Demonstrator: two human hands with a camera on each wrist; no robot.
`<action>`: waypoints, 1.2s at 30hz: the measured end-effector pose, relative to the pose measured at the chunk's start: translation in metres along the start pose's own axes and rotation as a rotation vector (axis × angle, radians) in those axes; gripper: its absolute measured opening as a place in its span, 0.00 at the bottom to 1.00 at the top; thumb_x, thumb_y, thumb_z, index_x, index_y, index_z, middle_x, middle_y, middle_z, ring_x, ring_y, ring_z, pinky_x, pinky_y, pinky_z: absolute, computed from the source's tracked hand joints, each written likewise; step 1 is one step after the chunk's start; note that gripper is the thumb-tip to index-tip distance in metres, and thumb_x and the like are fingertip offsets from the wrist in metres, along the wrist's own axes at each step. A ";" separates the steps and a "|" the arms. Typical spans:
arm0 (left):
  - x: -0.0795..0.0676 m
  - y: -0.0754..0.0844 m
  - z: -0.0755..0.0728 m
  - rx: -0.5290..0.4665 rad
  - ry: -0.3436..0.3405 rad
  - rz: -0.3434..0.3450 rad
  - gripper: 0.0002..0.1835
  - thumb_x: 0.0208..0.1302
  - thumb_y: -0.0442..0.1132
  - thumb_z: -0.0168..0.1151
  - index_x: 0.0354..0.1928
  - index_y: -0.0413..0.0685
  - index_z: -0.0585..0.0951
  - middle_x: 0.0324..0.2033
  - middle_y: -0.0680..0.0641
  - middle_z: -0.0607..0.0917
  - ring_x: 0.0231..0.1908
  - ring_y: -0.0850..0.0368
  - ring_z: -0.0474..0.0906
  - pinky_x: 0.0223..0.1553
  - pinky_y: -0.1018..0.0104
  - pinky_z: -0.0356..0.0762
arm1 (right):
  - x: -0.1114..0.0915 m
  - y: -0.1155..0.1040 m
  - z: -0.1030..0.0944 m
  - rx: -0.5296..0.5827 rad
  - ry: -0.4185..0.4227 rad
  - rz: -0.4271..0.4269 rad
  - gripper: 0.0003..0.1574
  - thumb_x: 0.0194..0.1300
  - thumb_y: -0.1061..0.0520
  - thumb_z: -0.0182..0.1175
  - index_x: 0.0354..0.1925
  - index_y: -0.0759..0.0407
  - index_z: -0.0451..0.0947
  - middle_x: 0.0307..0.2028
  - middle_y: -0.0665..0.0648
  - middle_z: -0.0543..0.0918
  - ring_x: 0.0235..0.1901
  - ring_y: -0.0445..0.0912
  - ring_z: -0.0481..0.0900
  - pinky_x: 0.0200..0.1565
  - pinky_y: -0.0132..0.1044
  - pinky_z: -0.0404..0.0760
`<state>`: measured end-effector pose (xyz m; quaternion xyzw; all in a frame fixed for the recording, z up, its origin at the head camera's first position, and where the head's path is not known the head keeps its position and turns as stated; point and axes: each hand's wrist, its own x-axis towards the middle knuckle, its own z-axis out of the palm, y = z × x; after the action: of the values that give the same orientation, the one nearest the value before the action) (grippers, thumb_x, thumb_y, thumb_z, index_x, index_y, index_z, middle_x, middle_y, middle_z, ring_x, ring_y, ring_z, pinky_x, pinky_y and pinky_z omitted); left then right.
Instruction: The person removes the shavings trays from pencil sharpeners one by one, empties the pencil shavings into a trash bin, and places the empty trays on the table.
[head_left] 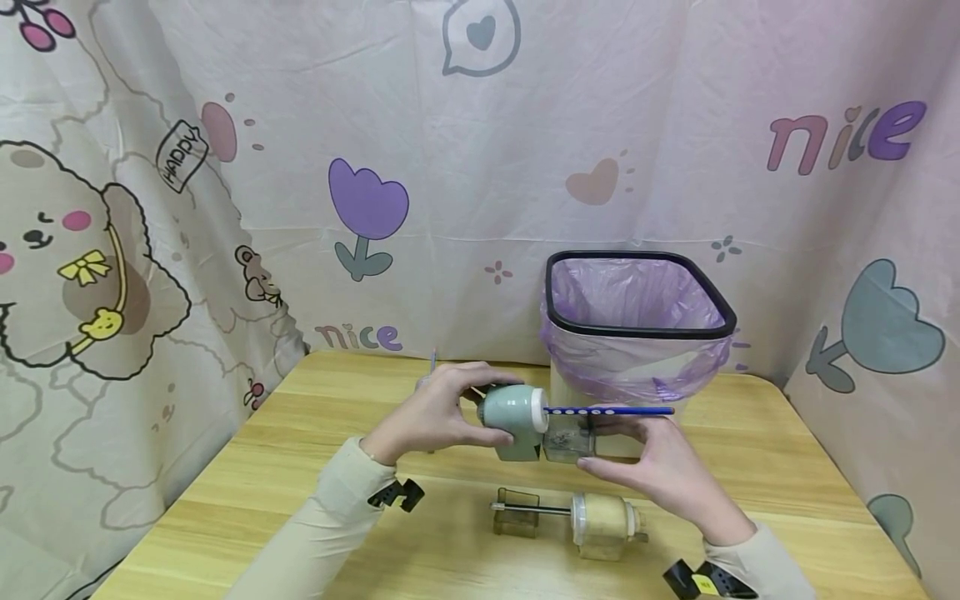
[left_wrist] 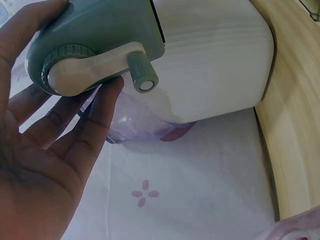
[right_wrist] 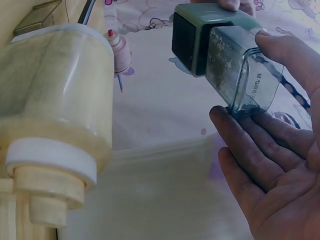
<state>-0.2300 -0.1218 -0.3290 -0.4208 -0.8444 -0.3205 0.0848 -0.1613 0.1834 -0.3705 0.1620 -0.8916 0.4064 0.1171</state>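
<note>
L hand [head_left: 435, 417] grips green sharpener [head_left: 512, 408], pencil [head_left: 637, 410] in it; R hand [head_left: 663, 462] holds clear tray [head_left: 568, 442], btwn hands. Prob. mid-job: tray out, not reseated; emptied or not, can't tell. Yellow sharpener [head_left: 602, 521] below hands.

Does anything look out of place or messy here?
No spill shows. What looks odd: the clear drawer, smudged inside and held by the right hand, is outside the green sharpener in the left hand. On the table, a tinted tray likewise stands apart from the yellow sharpener, though such parts usually fit together.
</note>
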 end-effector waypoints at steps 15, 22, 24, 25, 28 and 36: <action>-0.011 -0.029 -0.001 -0.070 -0.046 -0.100 0.35 0.47 0.47 0.82 0.61 0.61 0.80 0.52 0.59 0.86 0.49 0.61 0.83 0.50 0.67 0.83 | -0.005 0.011 -0.007 -0.005 -0.013 0.032 0.38 0.50 0.36 0.76 0.57 0.45 0.80 0.50 0.47 0.88 0.55 0.54 0.84 0.59 0.61 0.79; -0.022 -0.042 -0.002 -0.043 -0.046 -0.175 0.37 0.46 0.47 0.82 0.62 0.58 0.79 0.53 0.54 0.86 0.50 0.57 0.83 0.51 0.63 0.84 | -0.008 0.013 -0.009 0.008 -0.006 0.007 0.37 0.51 0.38 0.77 0.58 0.41 0.78 0.45 0.40 0.88 0.52 0.48 0.86 0.61 0.58 0.78; -0.025 -0.046 -0.002 -0.044 -0.054 -0.195 0.38 0.46 0.47 0.82 0.62 0.57 0.79 0.54 0.53 0.85 0.50 0.56 0.83 0.52 0.61 0.84 | -0.008 0.013 -0.009 0.002 -0.006 0.003 0.37 0.51 0.38 0.76 0.58 0.40 0.78 0.45 0.39 0.88 0.52 0.47 0.86 0.60 0.57 0.78; -0.026 -0.048 -0.001 -0.041 -0.057 -0.202 0.38 0.46 0.47 0.82 0.62 0.57 0.79 0.54 0.53 0.85 0.50 0.56 0.83 0.52 0.61 0.84 | -0.008 0.014 -0.010 -0.002 -0.004 0.006 0.36 0.51 0.38 0.76 0.58 0.39 0.78 0.45 0.38 0.88 0.52 0.46 0.86 0.60 0.56 0.78; -0.028 -0.054 0.001 -0.022 -0.061 -0.217 0.37 0.45 0.47 0.82 0.61 0.59 0.79 0.54 0.54 0.85 0.50 0.58 0.82 0.53 0.60 0.83 | -0.009 0.015 -0.010 -0.023 0.003 -0.004 0.36 0.51 0.38 0.77 0.58 0.38 0.78 0.45 0.37 0.88 0.50 0.43 0.86 0.60 0.54 0.79; -0.029 -0.064 0.011 0.109 -0.062 -0.200 0.36 0.42 0.49 0.83 0.58 0.64 0.82 0.51 0.58 0.86 0.49 0.59 0.77 0.55 0.54 0.74 | -0.009 0.017 -0.012 -0.040 0.010 -0.022 0.36 0.51 0.40 0.77 0.58 0.39 0.78 0.46 0.38 0.88 0.49 0.41 0.86 0.59 0.51 0.80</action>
<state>-0.2593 -0.1626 -0.3798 -0.3390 -0.9006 -0.2677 0.0491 -0.1585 0.2045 -0.3775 0.1674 -0.8970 0.3882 0.1291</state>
